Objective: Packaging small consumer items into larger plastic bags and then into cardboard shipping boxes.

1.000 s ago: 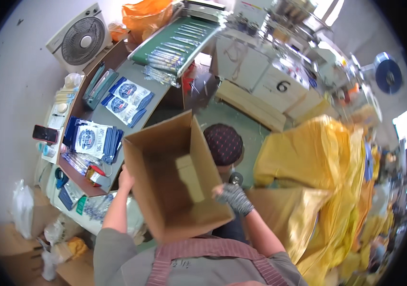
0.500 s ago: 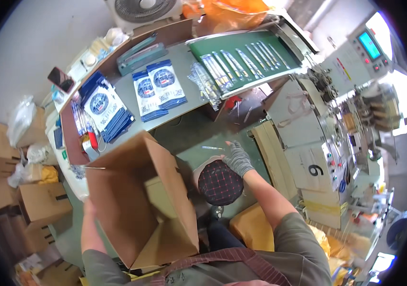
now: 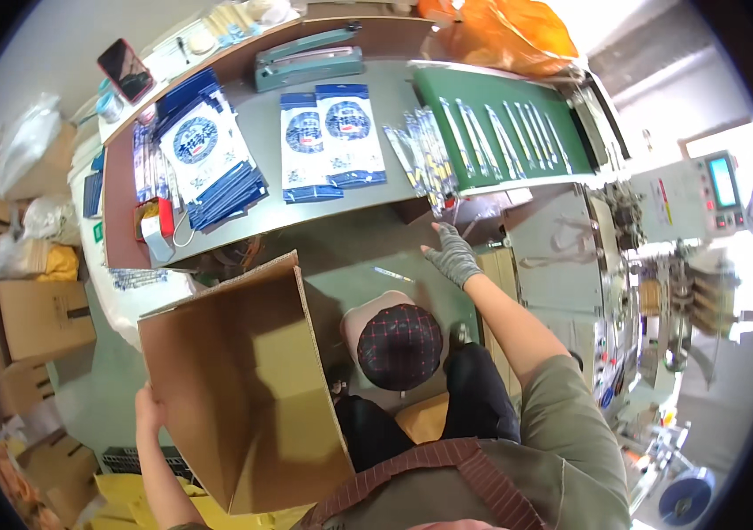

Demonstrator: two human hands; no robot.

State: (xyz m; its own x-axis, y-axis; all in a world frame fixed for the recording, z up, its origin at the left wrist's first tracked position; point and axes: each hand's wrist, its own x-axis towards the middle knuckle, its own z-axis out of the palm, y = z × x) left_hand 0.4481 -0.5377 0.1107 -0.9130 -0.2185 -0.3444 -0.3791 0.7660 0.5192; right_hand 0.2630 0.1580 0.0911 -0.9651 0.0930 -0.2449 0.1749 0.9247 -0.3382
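Note:
A large open cardboard box [image 3: 204,380] is tilted with its mouth toward me, and no contents show in it. My left hand [image 3: 150,411] grips its left side, the fingers partly hidden. My right hand [image 3: 454,259], in a grey fingerless glove, reaches forward with fingers apart and nothing in them. Just beyond it, a pile of slim clear-wrapped sticks [image 3: 429,163] overhangs the table edge by the green conveyor belt [image 3: 482,97]. One similar slim packet [image 3: 392,275] lies on the floor before the round stool with a dark checked cushion [image 3: 399,347].
On the grey table [image 3: 262,177] lie blue-and-white pouches [image 3: 348,132], a stack of more pouches [image 3: 204,150] and a teal bar sealer [image 3: 306,66]. A machine with a lit screen [image 3: 723,181] stands right. Cardboard cartons [image 3: 45,322] crowd the left.
My right hand has moved forward from beside the stool toward the pile of sticks. The box has shifted left with my left hand on it, and the head view has turned.

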